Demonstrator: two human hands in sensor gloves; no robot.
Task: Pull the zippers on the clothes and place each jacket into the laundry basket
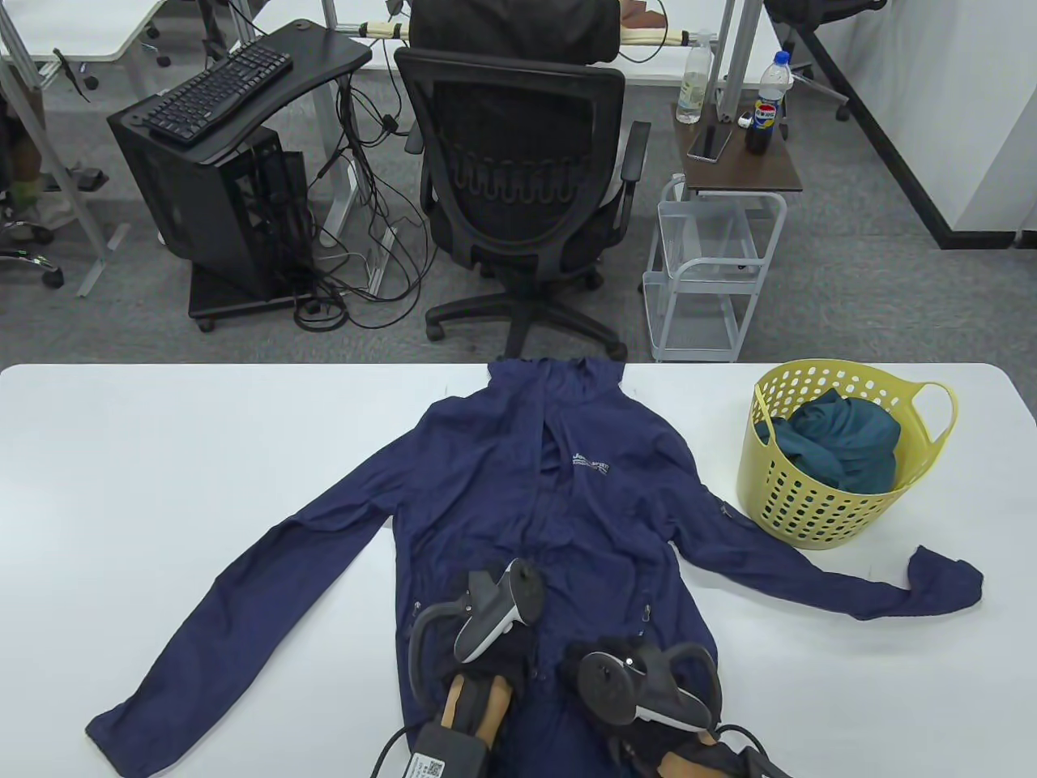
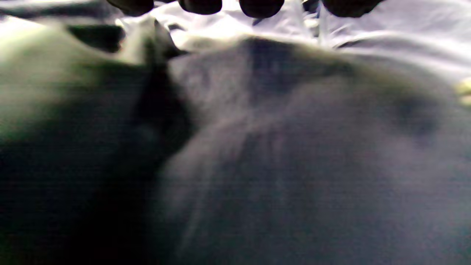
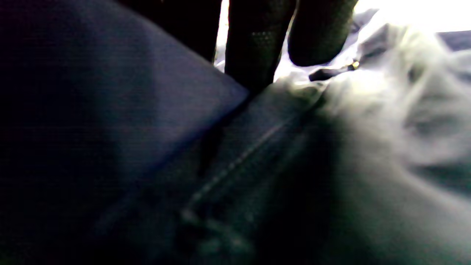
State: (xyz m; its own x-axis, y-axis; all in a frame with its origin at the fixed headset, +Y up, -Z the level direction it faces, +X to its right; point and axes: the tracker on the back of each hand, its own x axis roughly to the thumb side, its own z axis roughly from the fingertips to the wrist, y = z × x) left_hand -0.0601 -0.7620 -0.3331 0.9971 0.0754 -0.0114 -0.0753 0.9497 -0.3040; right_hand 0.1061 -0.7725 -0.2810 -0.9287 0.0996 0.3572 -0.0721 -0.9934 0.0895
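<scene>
Both hands lay low on the jacket, at its hem end nearest the person. The left hand rested on the cloth just left of the front seam, its tracker tipped up over it. In the left wrist view its fingertips showed in a row along the top edge, pressed down onto pale, bright fabric; whether they pinched a fold or only held the cloth flat could not be told. The right hand sat just right of the seam, close beside the left. In the right wrist view its fingers came down onto the cloth where a flap edge met a stitched line, with a small dark zipper pull just beside them. They looked apart from it, though blur left it unclear whether anything was gripped.

So the step in hand seemed to be the start of zipping this jacket: finding the slider at the hem and pinning the cloth. The next move would call for one hand to hold the hem taut while the other pinched the pull and drew it away, up the seam toward the collar.

Farther out, the jacket lay spread front up on the table, sleeves wide, collar at the far edge. Near its right sleeve stood the basket, yellow, with a teal garment already in it. Beyond the table stood an office chair.
</scene>
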